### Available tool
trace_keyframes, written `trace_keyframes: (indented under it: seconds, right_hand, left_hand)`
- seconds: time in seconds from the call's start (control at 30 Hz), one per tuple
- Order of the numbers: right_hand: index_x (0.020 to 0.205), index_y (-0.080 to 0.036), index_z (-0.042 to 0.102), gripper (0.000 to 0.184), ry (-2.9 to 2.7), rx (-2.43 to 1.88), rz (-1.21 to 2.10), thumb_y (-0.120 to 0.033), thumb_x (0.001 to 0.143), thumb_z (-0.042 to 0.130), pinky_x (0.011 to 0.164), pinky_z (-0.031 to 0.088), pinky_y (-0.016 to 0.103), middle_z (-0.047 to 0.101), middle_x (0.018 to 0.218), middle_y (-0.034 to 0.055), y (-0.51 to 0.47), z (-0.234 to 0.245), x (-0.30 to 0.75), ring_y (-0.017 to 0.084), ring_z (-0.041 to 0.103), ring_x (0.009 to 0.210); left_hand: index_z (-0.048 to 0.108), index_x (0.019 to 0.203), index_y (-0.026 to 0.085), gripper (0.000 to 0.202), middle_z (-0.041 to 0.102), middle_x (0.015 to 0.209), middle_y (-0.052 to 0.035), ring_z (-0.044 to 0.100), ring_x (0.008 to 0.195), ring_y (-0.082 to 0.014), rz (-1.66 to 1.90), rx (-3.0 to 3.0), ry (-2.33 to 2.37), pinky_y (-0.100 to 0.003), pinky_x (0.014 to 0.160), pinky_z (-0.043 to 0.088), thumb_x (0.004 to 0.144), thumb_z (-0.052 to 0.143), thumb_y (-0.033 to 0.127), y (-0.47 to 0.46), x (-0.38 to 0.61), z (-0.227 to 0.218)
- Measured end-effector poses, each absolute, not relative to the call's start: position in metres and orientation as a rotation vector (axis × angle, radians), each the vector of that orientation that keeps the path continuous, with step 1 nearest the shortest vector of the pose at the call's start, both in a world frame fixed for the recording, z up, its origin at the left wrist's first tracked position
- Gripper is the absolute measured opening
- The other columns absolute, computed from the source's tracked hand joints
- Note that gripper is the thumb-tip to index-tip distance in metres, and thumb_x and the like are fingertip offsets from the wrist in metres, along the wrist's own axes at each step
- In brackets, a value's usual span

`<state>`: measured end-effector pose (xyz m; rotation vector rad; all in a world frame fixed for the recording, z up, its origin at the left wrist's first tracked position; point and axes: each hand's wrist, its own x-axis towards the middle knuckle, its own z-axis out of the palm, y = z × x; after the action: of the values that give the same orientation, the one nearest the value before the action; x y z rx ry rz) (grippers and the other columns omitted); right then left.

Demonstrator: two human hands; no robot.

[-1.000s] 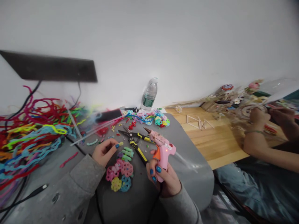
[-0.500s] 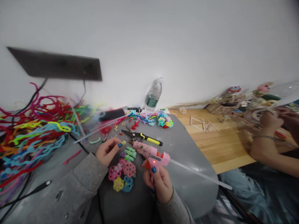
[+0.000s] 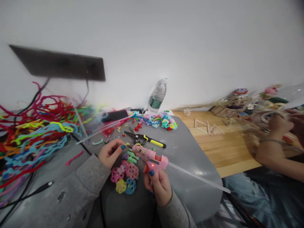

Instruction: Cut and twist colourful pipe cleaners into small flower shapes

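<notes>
My right hand [image 3: 158, 185] is wrapped round the handle of a pink hot glue gun [image 3: 147, 155], which has a small red light lit and a long clear glue stick [image 3: 197, 177] out of its back. Between finger and thumb, my left hand [image 3: 111, 152] pinches a small yellow piece [image 3: 127, 144], its exact kind too small to tell. The gun's nozzle is at that piece; whether they touch I cannot tell. Just below lie pipe cleaner flowers [image 3: 125, 174] in pink, yellow and blue, with green loops at the top. Yellow-handled pliers [image 3: 148, 139] lie behind the gun.
Colourful pipe cleaners [image 3: 42, 133] heap up at the left by black cables. A water bottle [image 3: 157, 96] leans at the wall. More pipe cleaner flowers [image 3: 168, 122] lie at the back. Another person's hand [image 3: 280, 125] works over the wooden table [image 3: 228, 148] at the right.
My right hand has moved the glue gun left, bringing its nozzle to the yellow piece. My left hand keeps its pinch in about the same place.
</notes>
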<state>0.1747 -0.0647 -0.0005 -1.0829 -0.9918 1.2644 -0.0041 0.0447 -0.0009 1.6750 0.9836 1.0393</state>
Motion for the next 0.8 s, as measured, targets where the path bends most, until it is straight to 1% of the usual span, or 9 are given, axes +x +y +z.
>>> trace_keyframes:
  seconds: [0.27,0.53,0.8]
  right_hand:
    - [0.077,-0.015,0.054,0.047,-0.977,-1.1,1.263,-0.061,0.08,0.05,0.038,0.018,0.019,0.035,0.038,-0.0099,-0.0637,0.0031,0.1728,0.004,0.022,0.034]
    - [0.076,-0.015,0.054,0.046,-0.962,-1.133,1.255,-0.061,0.079,0.051,0.036,0.02,0.019,0.035,0.038,-0.0094,-0.0647,0.0032,0.1726,0.004,0.023,0.034]
    - [0.084,-0.014,0.058,0.048,-0.949,-1.144,1.247,-0.061,0.078,0.053,0.037,0.021,0.019,0.036,0.039,-0.0088,-0.0652,0.0037,0.1716,0.005,0.024,0.034]
  left_hand:
    - [0.06,0.075,0.016,0.016,0.048,0.06,0.0026,0.045,0.055,-0.0117,1.045,1.67,0.996,-0.021,0.052,0.037,0.081,0.054,0.03,0.0435,-0.003,0.0005]
    - [0.059,0.077,0.017,0.015,0.05,0.061,0.0019,0.047,0.057,-0.0121,1.045,1.699,0.981,-0.021,0.053,0.038,0.082,0.052,0.029,0.0426,-0.0027,0.0031]
    - [0.059,0.077,0.017,0.015,0.049,0.062,0.0025,0.046,0.057,-0.0116,1.055,1.695,0.993,-0.021,0.053,0.036,0.083,0.051,0.028,0.0418,-0.002,0.0044]
